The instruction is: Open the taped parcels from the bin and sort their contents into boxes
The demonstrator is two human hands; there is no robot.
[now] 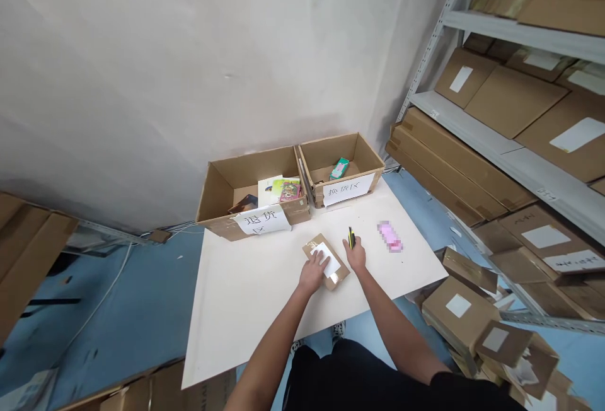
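Note:
A small flat cardboard parcel [341, 268] lies on the white table [236, 297], with clear tape and a white label [333, 262] on top. My left hand [312, 273] rests on the parcel with fingers spread over the label's left side. To the right of the parcel, my right hand [357, 255] is closed around a yellow-and-black utility knife [351, 237], which points away from me. Whether its blade is out is too small to tell. Farther right on the table is a pink item [390, 236], blurred by pixelation.
Two open cardboard boxes with handwritten paper signs stand along the table's back edge. The left box [222, 228] holds booklets and packets; the right box [373, 184] holds a green pack [339, 169]. Shelves [496, 137] of cartons rise at right, with cartons [458, 316] piled beside the table.

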